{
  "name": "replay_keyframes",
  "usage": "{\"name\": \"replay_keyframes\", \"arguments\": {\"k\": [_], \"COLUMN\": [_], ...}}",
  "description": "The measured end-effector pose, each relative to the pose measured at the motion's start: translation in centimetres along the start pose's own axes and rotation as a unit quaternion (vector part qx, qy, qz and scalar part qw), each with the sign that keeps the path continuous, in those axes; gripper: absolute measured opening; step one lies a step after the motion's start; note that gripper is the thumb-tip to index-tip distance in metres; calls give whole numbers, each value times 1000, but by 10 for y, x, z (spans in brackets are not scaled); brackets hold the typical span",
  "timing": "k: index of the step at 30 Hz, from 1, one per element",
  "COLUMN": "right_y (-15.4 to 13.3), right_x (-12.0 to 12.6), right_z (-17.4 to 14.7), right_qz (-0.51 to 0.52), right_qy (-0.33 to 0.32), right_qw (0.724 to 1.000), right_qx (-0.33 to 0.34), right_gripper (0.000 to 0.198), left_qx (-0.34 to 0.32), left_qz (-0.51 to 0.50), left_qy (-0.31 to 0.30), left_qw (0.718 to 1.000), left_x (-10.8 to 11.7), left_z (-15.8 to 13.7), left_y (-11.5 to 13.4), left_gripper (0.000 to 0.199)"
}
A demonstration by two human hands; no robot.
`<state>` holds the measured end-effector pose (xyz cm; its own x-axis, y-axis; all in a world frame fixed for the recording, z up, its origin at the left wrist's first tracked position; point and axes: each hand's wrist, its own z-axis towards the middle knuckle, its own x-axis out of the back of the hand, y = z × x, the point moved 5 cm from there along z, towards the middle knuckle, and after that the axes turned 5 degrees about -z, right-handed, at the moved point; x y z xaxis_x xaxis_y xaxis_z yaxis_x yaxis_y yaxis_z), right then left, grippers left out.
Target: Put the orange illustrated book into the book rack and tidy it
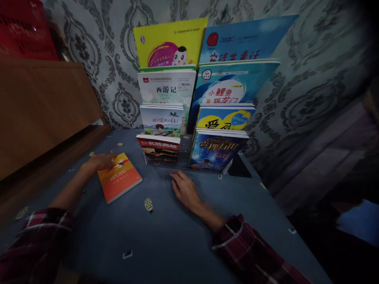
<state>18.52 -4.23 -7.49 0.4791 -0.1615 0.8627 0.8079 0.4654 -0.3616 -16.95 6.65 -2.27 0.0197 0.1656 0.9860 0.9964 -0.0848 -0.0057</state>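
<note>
An orange and yellow book (120, 180) lies flat and slanted on the left of the table. Over its far left corner is my left hand (102, 161), its fingers close together and gripping the book there; part of the fingertips is hard to make out. My right hand (186, 190) rests on the table, loosely bent with fingers a little apart and nothing in it. Just beyond it stands a tiered clear book rack (161, 162). Its front row bears a dark red book (161, 149) on the left and a dark blue book (214, 152) on the right.
Behind these stand several books, among them a white-green one (166, 88), a teal one (233, 79), a tall yellow one (171, 43) and a tall blue one (245, 37). A wooden cabinet (44, 114) borders the left, with a red bag (26, 31) on top. Patterned wallpaper (118, 23) rises behind.
</note>
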Motion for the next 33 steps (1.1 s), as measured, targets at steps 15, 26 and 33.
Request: {"name": "replay_keyframes", "arguments": {"k": [15, 26, 33], "right_y": [6, -57, -63], "right_x": [7, 24, 6], "right_z": [0, -27, -34], "right_qz": [92, 31, 18], "right_qy": [53, -3, -67], "right_qw": [994, 991, 990], "right_qx": [-13, 133, 126], "right_gripper": [32, 34, 39], "left_qx": [-2, -118, -96], "left_qz": [25, -146, -50], "left_qy": [-99, -73, -18], "left_qw": [995, 980, 994], "left_x": [-17, -39, -38], "left_z": [-86, -114, -126], "left_y": [70, 135, 164], "left_gripper": [63, 67, 45]}}
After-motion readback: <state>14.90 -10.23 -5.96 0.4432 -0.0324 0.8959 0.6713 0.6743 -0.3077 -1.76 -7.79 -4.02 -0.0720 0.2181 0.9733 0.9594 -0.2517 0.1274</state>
